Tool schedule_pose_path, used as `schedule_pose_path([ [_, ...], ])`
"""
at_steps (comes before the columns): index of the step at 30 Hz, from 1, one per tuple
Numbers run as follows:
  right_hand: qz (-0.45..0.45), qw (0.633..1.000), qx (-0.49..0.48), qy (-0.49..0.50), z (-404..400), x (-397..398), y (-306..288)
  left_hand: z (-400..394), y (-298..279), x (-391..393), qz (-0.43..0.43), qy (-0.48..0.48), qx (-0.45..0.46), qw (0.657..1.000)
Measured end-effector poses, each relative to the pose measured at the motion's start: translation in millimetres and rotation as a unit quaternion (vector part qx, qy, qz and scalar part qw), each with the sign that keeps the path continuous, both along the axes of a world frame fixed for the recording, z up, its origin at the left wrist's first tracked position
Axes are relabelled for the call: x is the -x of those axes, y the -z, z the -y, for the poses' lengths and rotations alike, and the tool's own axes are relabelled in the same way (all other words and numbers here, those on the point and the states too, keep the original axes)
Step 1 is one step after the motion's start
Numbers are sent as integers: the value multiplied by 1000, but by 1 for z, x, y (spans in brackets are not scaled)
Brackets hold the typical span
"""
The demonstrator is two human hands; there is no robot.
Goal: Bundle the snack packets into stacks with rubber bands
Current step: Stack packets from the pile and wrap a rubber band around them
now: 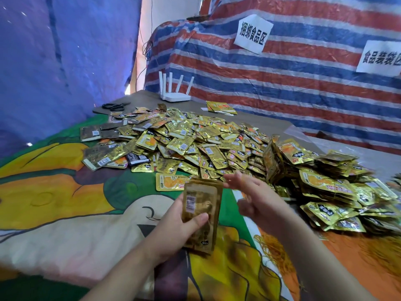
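1. The left hand [173,233] grips a small stack of packets [201,216], thumb curled across the barcode face and the other fingers behind it; the stack stands nearly upright above the cartoon-printed cloth [65,213].
2. The right hand [253,196] is just beside the stack, on its right, fingers loosely spread and blurred. It holds nothing that can be made out, and whether its fingertips touch the stack's top corner cannot be told.
3. Beyond the stack, farther from the person, lies the big heap of loose gold packets [195,140], covering the far part of the cloth and reaching onto the grey tabletop [260,122].
4. To the right of the stack, past the right hand, a second mound of packets [336,183] is piled, some standing on edge.
5. Near the stack, below and to its right, a tangle of yellow rubber bands [271,253] lies on the cloth beside the right forearm.
6. Far behind the stack, a white router [175,94] with upright antennas stands on the tabletop, with black scissors [115,106] to its left.
7. A red, white and blue striped tarp [303,83] hangs behind the table, bearing two paper signs [252,33].
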State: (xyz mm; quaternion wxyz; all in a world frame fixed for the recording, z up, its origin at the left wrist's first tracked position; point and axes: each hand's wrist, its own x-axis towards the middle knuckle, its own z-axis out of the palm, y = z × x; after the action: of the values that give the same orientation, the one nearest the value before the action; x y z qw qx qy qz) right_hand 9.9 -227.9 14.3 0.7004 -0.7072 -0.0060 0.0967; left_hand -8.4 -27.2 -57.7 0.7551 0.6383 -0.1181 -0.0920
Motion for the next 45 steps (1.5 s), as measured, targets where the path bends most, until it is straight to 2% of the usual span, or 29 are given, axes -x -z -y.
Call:
schedule_pose_path([
  [2,75,973,208,-63,-1,-5,-27,4,0,3,48,-17,-70,996],
  [4,131,900,386,-157,-8,-8,-59,7,1,5,76,-27,-102,991],
  [5,159,844,471,-202,-16,-10,-73,8,1,5,85,-27,-111,990],
  [8,194,640,685,-289,-53,-12,-97,9,4,5,111,-38,-120,986],
  [10,204,517,765,-327,-81,-11,-97,11,4,7,126,-50,-122,983],
  [11,210,471,786,-341,-92,-12,-94,11,4,7,136,-54,-130,981],
  [13,207,417,810,-357,-107,-17,-85,11,4,6,148,-64,-143,976],
  [15,188,404,820,-359,-111,-27,-80,11,7,3,121,-88,-133,980],
  [17,139,447,807,-360,-105,-40,-79,11,6,2,78,-106,-119,984],
  [22,50,654,673,-341,-63,-64,-76,4,7,-3,82,-151,-116,978],
  [26,27,858,437,-269,-29,-50,-36,4,10,-10,66,-191,-95,975],
  [28,9,918,333,-215,-23,-35,-5,4,10,-11,27,-198,-36,979],
  [31,48,948,290,-119,-28,-10,38,1,12,-17,-38,-207,48,976],
  [36,202,965,160,43,-37,3,51,2,15,-17,-46,-149,56,986],
  [38,215,964,140,64,-38,5,50,2,16,-17,-36,-130,49,990],
  [41,203,954,192,110,-40,8,59,2,17,-17,-13,-112,37,993],
  [45,155,974,163,37,-46,9,66,4,15,-15,17,-109,3,994],
])
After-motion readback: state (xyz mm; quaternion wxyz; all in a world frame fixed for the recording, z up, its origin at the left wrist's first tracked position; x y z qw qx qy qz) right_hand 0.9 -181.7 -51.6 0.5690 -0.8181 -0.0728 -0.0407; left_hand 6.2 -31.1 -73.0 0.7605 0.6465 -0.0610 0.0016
